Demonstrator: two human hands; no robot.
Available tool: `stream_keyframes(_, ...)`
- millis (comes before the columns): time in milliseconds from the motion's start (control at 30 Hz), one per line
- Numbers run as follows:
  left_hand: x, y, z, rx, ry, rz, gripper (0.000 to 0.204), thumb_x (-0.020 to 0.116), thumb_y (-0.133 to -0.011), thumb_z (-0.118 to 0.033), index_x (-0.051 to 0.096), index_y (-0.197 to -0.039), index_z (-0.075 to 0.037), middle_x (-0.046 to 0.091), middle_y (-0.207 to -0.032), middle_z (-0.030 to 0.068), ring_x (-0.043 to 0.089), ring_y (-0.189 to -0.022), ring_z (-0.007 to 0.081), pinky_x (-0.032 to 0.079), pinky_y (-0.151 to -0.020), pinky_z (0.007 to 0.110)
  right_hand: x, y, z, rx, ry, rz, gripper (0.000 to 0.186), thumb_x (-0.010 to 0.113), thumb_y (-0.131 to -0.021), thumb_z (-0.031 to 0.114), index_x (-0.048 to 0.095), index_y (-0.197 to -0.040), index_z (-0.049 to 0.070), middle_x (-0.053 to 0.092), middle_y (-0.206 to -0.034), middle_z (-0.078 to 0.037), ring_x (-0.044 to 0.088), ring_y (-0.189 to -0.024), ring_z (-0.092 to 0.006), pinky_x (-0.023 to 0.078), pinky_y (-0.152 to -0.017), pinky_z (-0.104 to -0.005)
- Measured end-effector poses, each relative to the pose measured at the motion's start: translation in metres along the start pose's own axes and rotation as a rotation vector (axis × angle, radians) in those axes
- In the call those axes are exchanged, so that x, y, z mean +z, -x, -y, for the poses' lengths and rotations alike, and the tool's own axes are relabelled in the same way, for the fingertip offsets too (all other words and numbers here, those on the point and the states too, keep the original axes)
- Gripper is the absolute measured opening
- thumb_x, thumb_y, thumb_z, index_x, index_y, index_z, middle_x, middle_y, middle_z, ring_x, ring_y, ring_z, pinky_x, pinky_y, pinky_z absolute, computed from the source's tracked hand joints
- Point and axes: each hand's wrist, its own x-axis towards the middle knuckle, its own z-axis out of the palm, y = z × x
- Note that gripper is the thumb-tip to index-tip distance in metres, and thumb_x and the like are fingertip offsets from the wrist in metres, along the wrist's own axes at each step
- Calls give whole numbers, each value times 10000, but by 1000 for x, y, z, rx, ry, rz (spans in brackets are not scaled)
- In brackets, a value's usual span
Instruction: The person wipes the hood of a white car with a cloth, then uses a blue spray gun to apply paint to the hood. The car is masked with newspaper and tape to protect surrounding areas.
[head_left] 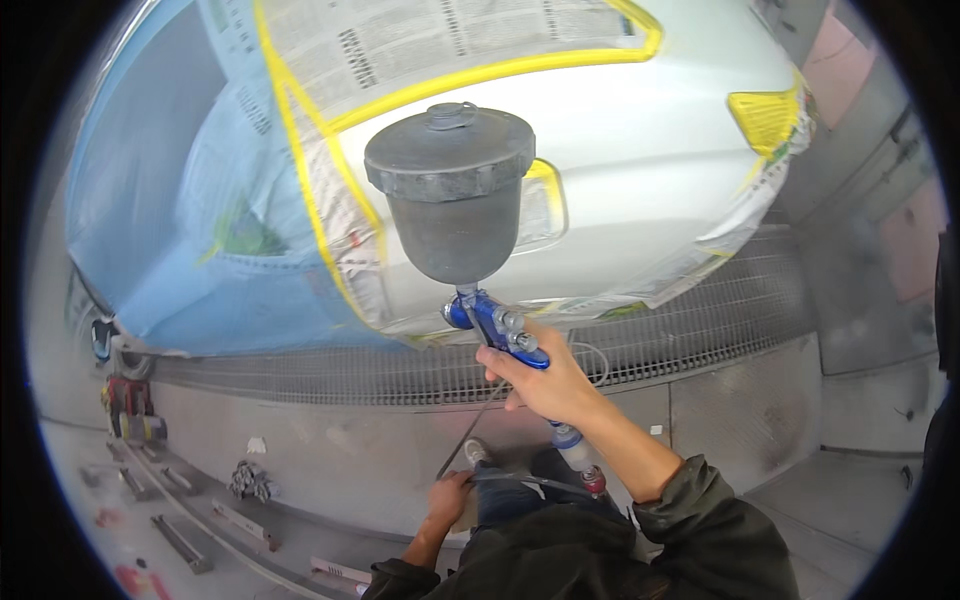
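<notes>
My right hand [545, 382] is closed around the grip of a blue spray gun [490, 325]. On top of the gun sits a grey, lidded paint cup [455, 215], upright. Down by my legs, my left hand [450, 497] is closed on a thin grey air hose [530, 482], which runs across toward a red fitting [593, 480] below the gun. Beyond the gun stands a white car body panel [640, 160]. Its edges are masked with yellow tape [500, 68] and newspaper [400, 40]. The paint cup hides part of the panel.
Blue masking film [210, 190] covers the car's left part. A metal floor grating [700, 320] runs beneath the car. Metal rails [225, 540], a crumpled wad [253, 482] and red-and-yellow equipment [130, 405] lie at the left. A grey wall [860, 230] rises at the right.
</notes>
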Motion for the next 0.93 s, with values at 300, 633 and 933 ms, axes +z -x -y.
stream_keyframes(300,3,-19,-32,110,-24,70,247,628,-897,-213,698,-1121,-137,665,-990,119,643,-925,366,513,-783,467,-47,23,4,1,-46,-164,280,713,-899,234,672,-1031,-10,648,-787,-55,618,-640,-114,535,-474,-254)
stream_keyframes(633,-6,-31,-65,188,7,64,242,644,-901,-227,699,-1120,-141,674,-989,126,648,-902,378,518,-754,466,-100,45,5,-21,-136,-229,223,660,-925,160,648,-1037,-32,659,-830,-75,625,-687,-113,529,-443,-247)
stream_keyframes(933,16,-34,-106,204,-73,187,305,667,-882,-297,674,-1170,-198,680,-1064,91,658,-972,336,532,-787,444,-178,85,8,-8,19,-507,144,646,-893,146,638,-837,14,591,-655,-28,536,-496,-93,435,-402,-230)
